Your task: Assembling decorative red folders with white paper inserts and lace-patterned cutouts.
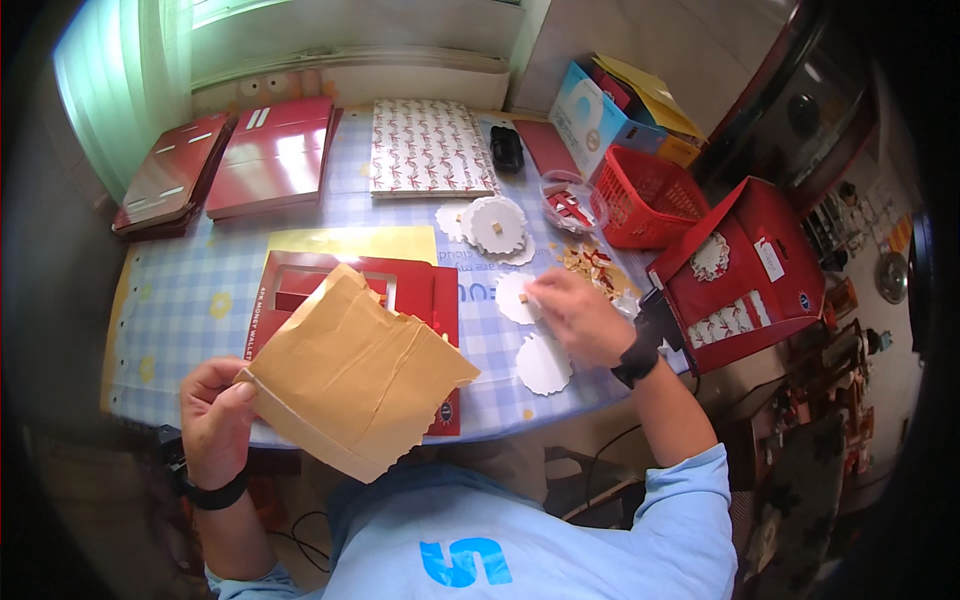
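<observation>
Brown paper, creased and ragged along its edges, forms the sheet [360, 385] that the left hand [220, 405] grips at one corner, thumb on top. It is held tilted over the near edge of the tabletop [180, 330] and hides part of a red folder [446, 310], which overlaps a yellow sheet [385, 243]. To its right, the right hand [585, 318] reaches over a white scalloped disc [512, 302], its fingers bent and drawn together beside a small tan square [523, 298]; whether they grip the square I cannot tell. Another white disc [543, 366] lies nearer the person, and a pile of discs [490, 215] sits farther back, with a tan piece [496, 229] on its top one. Torn brown scraps [590, 266] lie beyond the right hand, near a red plastic basket [645, 225] and a clear round tub [551, 217] of red and white pieces. At the right stands a red box [725, 285] with its flap up. Along the back are two stacks of glossy red card [270, 160], a stack of patterned sheets [428, 150], a small black object [507, 150] and a blue box [588, 110].
</observation>
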A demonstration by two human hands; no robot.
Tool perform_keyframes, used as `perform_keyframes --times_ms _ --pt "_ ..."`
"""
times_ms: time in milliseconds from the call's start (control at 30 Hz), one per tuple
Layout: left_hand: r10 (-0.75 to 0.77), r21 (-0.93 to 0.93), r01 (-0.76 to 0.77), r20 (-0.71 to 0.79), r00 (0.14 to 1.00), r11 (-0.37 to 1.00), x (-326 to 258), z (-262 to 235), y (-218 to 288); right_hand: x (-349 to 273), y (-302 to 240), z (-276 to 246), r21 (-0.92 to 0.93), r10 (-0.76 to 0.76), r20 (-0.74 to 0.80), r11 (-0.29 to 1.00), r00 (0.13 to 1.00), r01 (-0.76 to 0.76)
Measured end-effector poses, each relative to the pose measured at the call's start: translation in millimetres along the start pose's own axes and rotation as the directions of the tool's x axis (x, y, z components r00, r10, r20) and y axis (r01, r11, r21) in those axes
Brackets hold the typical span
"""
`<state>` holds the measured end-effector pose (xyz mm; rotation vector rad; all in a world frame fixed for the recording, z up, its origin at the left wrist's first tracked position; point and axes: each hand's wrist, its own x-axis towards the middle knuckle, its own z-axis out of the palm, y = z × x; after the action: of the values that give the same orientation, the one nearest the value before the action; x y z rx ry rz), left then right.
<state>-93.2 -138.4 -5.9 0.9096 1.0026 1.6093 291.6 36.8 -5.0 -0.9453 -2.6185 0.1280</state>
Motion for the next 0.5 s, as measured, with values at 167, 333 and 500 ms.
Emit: perform_keyframes --times_ms 167,333,500 --pt "-0.109 0.131 0.106 0.016 0.994 0.986 -1.0 16.2 -1.8 20.7 -46.3 -28.0 0.205 0.071 -0.212 0.978 0.975 -0.026" --pt "-0.139 0.162 0.116 0.139 0.980 0.980 2.6 43.8 -5.4 45.6 -129.2 -25.0 0.365 -0.257 -0.270 0.865 0.928 0.345" --pt "-0.159 0.109 0.140 0.195 0.968 0.984 2.9 46.5 -6.3 69.8 -151.7 -3.9 0.398 -0.350 -0.209 0.822 0.913 0.406"
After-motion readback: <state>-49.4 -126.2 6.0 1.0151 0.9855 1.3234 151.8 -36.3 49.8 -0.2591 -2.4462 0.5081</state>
